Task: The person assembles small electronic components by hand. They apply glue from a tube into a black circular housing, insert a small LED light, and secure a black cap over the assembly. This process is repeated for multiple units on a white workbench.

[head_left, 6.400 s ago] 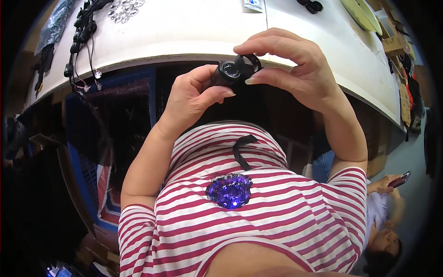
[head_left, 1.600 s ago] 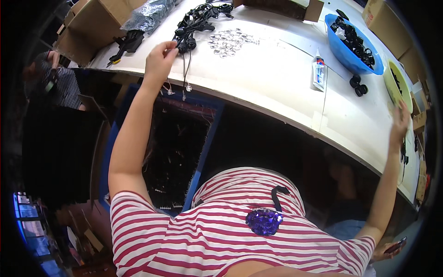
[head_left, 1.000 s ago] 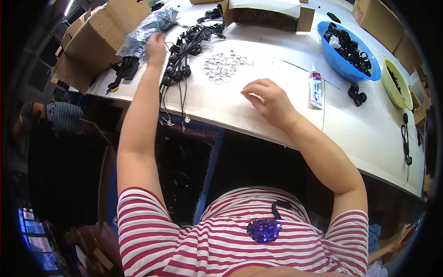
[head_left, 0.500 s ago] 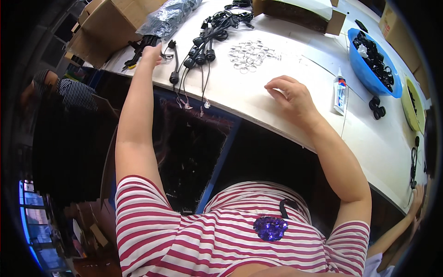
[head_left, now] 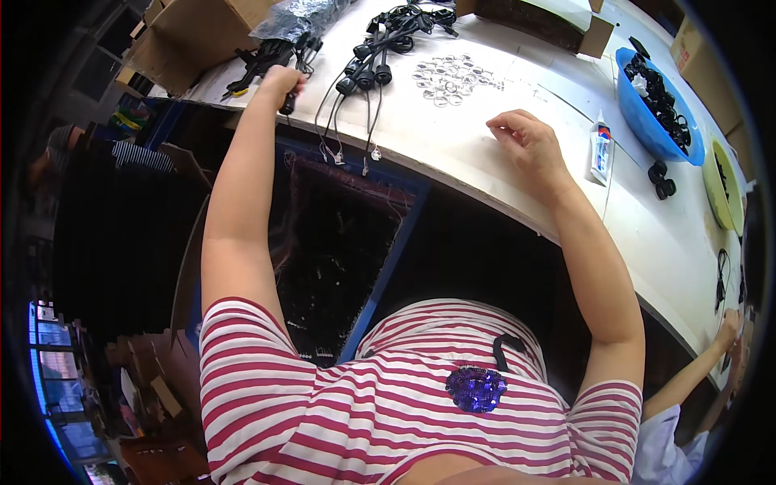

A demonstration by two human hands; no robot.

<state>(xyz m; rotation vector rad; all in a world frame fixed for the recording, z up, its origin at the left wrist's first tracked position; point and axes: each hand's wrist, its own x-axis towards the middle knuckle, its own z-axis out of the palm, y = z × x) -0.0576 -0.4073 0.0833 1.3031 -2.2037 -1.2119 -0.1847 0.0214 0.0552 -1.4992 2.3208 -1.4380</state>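
Note:
My left hand is closed at the table's front left edge, with a black cable fitting sticking out below its fingers. Beside it lies a bundle of black cables with cylindrical black fittings, their thin wire ends hanging over the edge. My right hand hovers above the white table, thumb and fingertips drawn together; anything between them is too small to see. Several clear round rings or discs are spread between my hands. A white and blue glue tube lies to the right of my right hand.
A blue basin of black parts and a yellow-green basin stand at the right, with black round parts nearby. Cardboard boxes and a grey plastic bag are at the back left. Another person's hand is at far right.
My left hand has come nearer the table edge and closed on a black cable fitting that lay beside it. My right hand's thumb and fingertips have drawn closer together.

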